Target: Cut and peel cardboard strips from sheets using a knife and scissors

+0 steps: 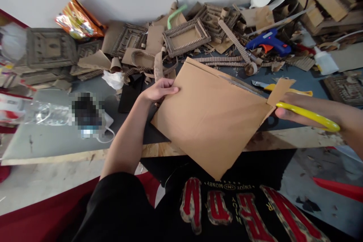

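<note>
A flat sheet of brown cardboard (210, 117) is held tilted above the table's front edge. My left hand (160, 92) grips its left corner, thumb on top and fingers underneath. My right hand (292, 107) is closed round a pair of scissors, whose yellow handle (309, 116) sticks out past the wrist. The scissor blades (244, 86) lie along the sheet's far right edge, where a narrow strip (280, 90) stands up beside the cut. Some of the right fingers are hidden behind the handle and the cardboard.
Behind the sheet lie corrugated cardboard frames (187, 38), a blue glue gun (269, 42), a utility knife (283, 89) and a white glue bottle (326, 61). To the left are an orange packet (81, 20), crumpled tissue (113, 79) and a clear plastic bottle (47, 112).
</note>
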A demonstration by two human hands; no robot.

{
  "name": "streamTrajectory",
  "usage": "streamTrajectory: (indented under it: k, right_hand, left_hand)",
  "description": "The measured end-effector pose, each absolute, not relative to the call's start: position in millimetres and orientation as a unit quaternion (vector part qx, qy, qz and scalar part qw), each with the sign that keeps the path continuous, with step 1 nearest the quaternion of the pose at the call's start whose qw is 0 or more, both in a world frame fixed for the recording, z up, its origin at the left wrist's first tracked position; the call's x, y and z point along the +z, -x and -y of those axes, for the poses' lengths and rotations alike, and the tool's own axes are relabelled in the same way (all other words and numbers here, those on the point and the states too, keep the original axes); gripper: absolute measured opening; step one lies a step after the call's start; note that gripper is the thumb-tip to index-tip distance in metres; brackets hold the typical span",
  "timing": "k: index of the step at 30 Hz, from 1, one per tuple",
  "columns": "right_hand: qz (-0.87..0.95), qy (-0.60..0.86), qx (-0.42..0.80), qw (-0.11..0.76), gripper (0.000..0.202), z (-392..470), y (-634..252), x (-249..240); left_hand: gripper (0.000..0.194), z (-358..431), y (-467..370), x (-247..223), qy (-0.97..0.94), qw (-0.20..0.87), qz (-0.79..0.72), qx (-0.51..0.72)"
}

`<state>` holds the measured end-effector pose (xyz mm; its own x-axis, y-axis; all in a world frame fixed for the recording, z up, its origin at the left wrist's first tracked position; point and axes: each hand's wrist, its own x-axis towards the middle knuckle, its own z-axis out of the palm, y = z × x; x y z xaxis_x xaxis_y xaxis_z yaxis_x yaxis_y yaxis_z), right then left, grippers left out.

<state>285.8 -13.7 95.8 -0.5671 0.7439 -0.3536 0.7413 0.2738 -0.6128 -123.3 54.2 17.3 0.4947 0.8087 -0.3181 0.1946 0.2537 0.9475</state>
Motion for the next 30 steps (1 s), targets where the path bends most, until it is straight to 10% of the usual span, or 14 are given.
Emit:
streamTrajectory:
  k: [30]
  right_hand:
    - [0.781,0.504,0.356,-0.097,0.073,9,-271,95]
  left_hand:
    - [0.046,-56,129,15,-0.529,0.646,-0.474,0.281]
